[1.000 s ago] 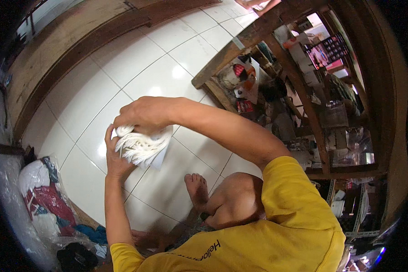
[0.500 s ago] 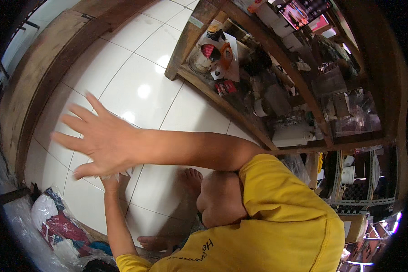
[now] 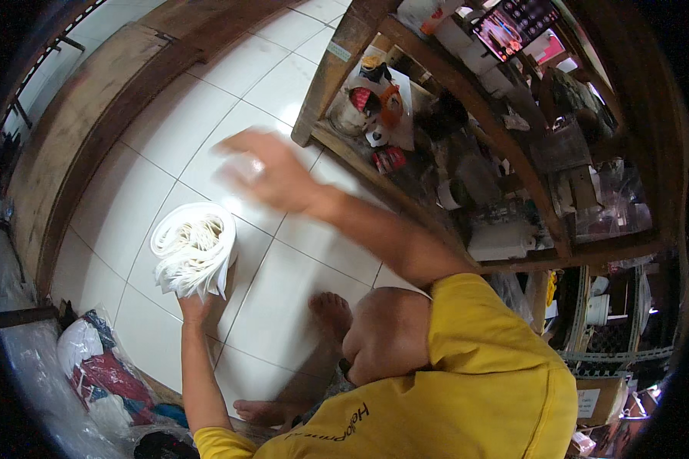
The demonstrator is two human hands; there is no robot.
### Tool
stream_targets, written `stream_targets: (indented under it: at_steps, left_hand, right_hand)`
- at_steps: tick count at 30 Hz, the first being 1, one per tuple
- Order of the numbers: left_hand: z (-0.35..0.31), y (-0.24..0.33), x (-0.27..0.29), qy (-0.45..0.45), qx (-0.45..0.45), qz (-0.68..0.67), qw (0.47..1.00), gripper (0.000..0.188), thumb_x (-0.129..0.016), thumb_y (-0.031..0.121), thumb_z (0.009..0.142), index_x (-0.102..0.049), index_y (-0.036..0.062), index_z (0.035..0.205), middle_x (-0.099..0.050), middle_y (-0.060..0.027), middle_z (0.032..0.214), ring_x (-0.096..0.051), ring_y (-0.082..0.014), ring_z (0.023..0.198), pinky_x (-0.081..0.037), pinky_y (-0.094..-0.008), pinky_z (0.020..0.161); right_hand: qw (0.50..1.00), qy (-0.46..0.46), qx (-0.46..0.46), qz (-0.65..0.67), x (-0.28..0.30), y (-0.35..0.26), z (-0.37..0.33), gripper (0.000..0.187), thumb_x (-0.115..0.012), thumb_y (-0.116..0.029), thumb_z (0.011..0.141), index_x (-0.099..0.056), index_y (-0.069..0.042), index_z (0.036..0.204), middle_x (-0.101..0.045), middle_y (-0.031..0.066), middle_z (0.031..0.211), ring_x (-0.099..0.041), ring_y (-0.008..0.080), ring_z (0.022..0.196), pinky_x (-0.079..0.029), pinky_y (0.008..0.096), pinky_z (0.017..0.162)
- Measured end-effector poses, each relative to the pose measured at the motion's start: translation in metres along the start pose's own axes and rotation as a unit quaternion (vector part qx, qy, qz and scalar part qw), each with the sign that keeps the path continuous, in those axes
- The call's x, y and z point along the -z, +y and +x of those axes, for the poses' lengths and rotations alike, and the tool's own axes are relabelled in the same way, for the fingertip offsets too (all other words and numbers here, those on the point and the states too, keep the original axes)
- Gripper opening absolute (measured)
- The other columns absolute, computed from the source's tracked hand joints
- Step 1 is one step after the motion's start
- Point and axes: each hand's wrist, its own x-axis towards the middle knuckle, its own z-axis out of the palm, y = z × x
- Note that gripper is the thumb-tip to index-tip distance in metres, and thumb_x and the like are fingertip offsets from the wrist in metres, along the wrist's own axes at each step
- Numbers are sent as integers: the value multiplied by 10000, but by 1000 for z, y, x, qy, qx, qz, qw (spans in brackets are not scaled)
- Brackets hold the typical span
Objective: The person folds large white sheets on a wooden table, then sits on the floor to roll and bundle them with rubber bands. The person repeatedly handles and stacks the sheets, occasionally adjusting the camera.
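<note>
My left hand (image 3: 194, 307) grips the near end of a rolled bundle of white cloth or paper (image 3: 195, 249); I cannot tell which. Loose cream cords or folded edges fill the round middle of the roll, and thin layers fan out at its lower side. Most of the left fingers are hidden behind the bundle. My right hand (image 3: 272, 174) is raised to the right of the bundle and beyond it, apart from it. Motion smears its fingers, and nothing shows in it.
A wooden shelf unit (image 3: 406, 180) crowded with goods stands at the right, a lit phone (image 3: 513, 29) on its upper part. Along the left runs a wooden bench (image 3: 92, 99). Plastic-wrapped clothing (image 3: 103, 371) lies at lower left. White tiles (image 3: 157, 153) cover the floor.
My right hand, spread in front of the bundle before, has swung right and away from me. The white bundle in my left hand, mostly covered earlier, now shows fully.
</note>
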Motion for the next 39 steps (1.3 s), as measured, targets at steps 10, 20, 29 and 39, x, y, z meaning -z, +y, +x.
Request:
stream_targets:
  at_steps: [10, 20, 29, 39]
  left_hand:
    - [-45, -122, -46, -65, 79, -103, 989, 530, -627, 398, 895, -584, 117, 1342, -558, -147, 1406, -481, -366, 1322, -330, -488, 1134]
    - [-37, -47, -15, -74, 101, -178, 976, 519, -596, 309, 962, -484, 79, 1415, -536, -131, 1433, -514, -301, 1307, -412, -446, 1107]
    - [-19, -26, -13, -59, 123, -226, 964, 491, -619, 236, 970, -496, 52, 1409, -567, -128, 1403, -548, -265, 1287, -454, -415, 1087]
    - [-16, -27, -6, -54, 33, 33, 997, 491, -681, 233, 803, -613, 97, 1271, -631, -137, 1293, -559, -344, 1232, -334, -550, 1095]
  right_hand:
    - [923, 29, -224, -311, 268, 262, -45, 313, -507, -166, 977, -631, -26, 1229, -690, 211, 1138, -652, 347, 1112, -503, 441, 968]
    - [756, -329, -168, -540, 239, 198, -2, 247, -576, -130, 927, -677, -16, 1121, -669, 229, 1188, -656, 366, 1107, -516, 477, 933]
    - [853, -164, -257, -424, 295, 127, -65, 239, -551, -218, 995, -630, -11, 1085, -652, 197, 1043, -653, 344, 993, -531, 449, 877]
    - [790, -103, -508, 327, 101, 82, -229, 364, -674, -209, 914, -585, -32, 1219, -636, 83, 1141, -624, 212, 1068, -528, 364, 900]
